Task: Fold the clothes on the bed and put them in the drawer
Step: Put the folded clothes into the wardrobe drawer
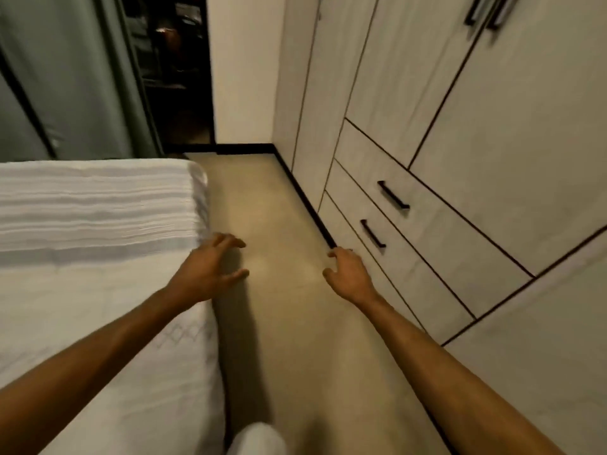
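Two empty hands, left [210, 267] by bed [98, 224], right [348, 274] near drawer [394, 257], grips loose

Left hand [210, 267] at bed [82, 257] edge, right hand [348, 274] near closed drawers [427, 238], both empty

The bed [82, 290] at the left has a white cover with pale stripes. The drawers [427, 231] at the right are closed, pale wood fronts with black handles.
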Motion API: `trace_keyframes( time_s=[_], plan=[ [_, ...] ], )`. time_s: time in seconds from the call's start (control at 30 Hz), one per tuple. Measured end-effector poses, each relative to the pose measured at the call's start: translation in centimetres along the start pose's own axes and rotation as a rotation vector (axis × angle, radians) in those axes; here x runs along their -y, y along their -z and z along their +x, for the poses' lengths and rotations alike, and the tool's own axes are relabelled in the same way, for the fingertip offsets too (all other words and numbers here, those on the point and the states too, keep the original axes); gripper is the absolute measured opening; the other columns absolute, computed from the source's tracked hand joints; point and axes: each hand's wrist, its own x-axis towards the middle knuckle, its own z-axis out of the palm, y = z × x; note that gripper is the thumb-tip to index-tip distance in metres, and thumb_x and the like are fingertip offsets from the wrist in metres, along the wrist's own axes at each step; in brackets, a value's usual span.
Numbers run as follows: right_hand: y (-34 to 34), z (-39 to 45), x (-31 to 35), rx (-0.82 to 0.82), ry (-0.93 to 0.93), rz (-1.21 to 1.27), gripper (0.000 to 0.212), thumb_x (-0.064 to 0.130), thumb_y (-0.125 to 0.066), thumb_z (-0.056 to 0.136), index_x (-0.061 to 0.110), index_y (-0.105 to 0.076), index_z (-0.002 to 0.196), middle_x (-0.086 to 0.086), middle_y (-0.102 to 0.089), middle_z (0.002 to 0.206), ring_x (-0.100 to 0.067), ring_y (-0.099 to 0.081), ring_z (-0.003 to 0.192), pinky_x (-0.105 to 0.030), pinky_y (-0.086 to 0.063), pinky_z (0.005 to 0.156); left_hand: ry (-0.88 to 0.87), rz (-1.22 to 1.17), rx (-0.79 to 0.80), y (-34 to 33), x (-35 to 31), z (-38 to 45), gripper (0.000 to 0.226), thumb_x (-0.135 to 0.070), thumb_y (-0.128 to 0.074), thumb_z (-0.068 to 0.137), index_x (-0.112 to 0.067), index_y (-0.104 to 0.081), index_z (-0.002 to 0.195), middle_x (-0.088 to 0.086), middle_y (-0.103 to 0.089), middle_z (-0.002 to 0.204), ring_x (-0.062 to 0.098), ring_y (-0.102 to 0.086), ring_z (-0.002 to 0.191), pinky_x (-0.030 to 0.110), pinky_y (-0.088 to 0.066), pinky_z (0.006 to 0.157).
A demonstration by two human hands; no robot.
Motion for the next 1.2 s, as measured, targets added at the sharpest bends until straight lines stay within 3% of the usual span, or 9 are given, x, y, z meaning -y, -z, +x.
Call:
trace_keyframes(
  time_s=[0.13, 0.33, 0.57, 0.7, 0.77, 0.87, 1.03, 1.2],
  plan=[
    [4.0, 1.5, -8.9, -0.128, -0.155, -0.065, 0.068, 0.023, -0.064, 0.098, 0.010, -0.035, 0.157, -0.016, -0.037, 0.159, -0.035, -0.037, 0.144, -0.047, -0.038, 0.116, -0.192, 0.100, 0.077, -6.0, -6.5, 9.5, 0.066, -0.048, -0.074, 0.092, -0.030, -0.047, 0.150, 0.003, -0.038, 0.161, 0.025, -0.046, 0.140, 0.041, -0.043, 0.114],
    [6.9, 10.7, -16.8, -0.234, -0.120, -0.204, 0.089, 0.025, -0.065, 0.099, 0.005, -0.009, 0.165, -0.014, -0.012, 0.173, -0.029, -0.012, 0.160, -0.037, -0.015, 0.128, -0.364, 0.227, 0.192, -14.0, -12.8, 24.6, 0.088, -0.044, -0.073, 0.094, -0.029, -0.022, 0.164, 0.002, -0.023, 0.171, 0.024, -0.027, 0.155, 0.046, -0.029, 0.126],
    [7.8, 26.0, -20.0, -0.133, -0.104, -0.253, 0.103, 0.029, -0.066, 0.098, 0.009, 0.010, 0.164, -0.011, 0.011, 0.174, -0.027, 0.006, 0.161, -0.037, -0.008, 0.128, -0.421, 0.412, 0.256, -20.7, -17.0, 43.0, 0.102, -0.035, -0.075, 0.094, -0.022, -0.006, 0.167, 0.006, -0.008, 0.175, 0.027, -0.009, 0.161, 0.050, -0.016, 0.130],
    [8.7, 33.5, -22.9, -0.030, -0.209, -0.247, 0.105, 0.034, -0.065, 0.098, 0.006, 0.013, 0.163, -0.013, 0.015, 0.173, -0.029, 0.008, 0.161, -0.042, -0.008, 0.131, -0.574, 0.604, 0.315, -23.8, -18.1, 53.4, 0.105, -0.013, -0.071, 0.092, -0.022, 0.002, 0.167, 0.003, 0.005, 0.176, 0.024, 0.004, 0.162, 0.048, -0.008, 0.131],
    [8.4, 36.0, -23.9, -0.019, -0.247, -0.192, 0.105, 0.035, -0.066, 0.097, 0.011, 0.010, 0.165, -0.009, 0.012, 0.174, -0.026, 0.005, 0.161, -0.044, -0.012, 0.130, -0.712, 0.710, 0.335, -24.9, -18.5, 57.2, 0.107, -0.004, -0.070, 0.090, -0.023, 0.002, 0.167, 0.003, 0.005, 0.175, 0.023, 0.006, 0.161, 0.047, -0.006, 0.131],
    [6.9, 38.2, -24.6, -0.125, -0.262, -0.130, 0.103, 0.037, -0.071, 0.091, 0.016, -0.004, 0.167, -0.007, -0.008, 0.173, -0.027, -0.015, 0.158, -0.043, -0.027, 0.126, -0.835, 0.764, 0.354, -27.4, -18.3, 60.5, 0.112, -0.009, -0.079, 0.084, -0.022, -0.005, 0.167, 0.007, -0.006, 0.175, 0.025, -0.004, 0.161, 0.045, -0.010, 0.129],
    [5.1, 38.3, -24.5, -0.276, -0.349, -0.163, 0.098, 0.037, -0.075, 0.088, 0.015, -0.018, 0.165, -0.009, -0.028, 0.164, -0.027, -0.031, 0.150, -0.039, -0.040, 0.114, -0.778, 0.477, 0.283, -30.3, -16.1, 60.1, 0.114, 0.001, -0.082, 0.073, -0.021, -0.019, 0.165, 0.004, -0.019, 0.172, 0.025, -0.013, 0.160, 0.042, -0.023, 0.129],
    [4.8, 36.1, -22.8, -0.261, -0.329, -0.221, 0.100, 0.035, -0.075, 0.087, 0.010, -0.017, 0.164, -0.009, -0.027, 0.162, -0.026, -0.033, 0.146, -0.035, -0.039, 0.116, -0.755, 0.414, 0.282, -30.0, -14.1, 58.9, 0.113, 0.010, -0.068, 0.076, -0.022, -0.010, 0.167, 0.002, -0.008, 0.175, 0.019, 0.000, 0.161, 0.040, -0.014, 0.131]
  ],
)
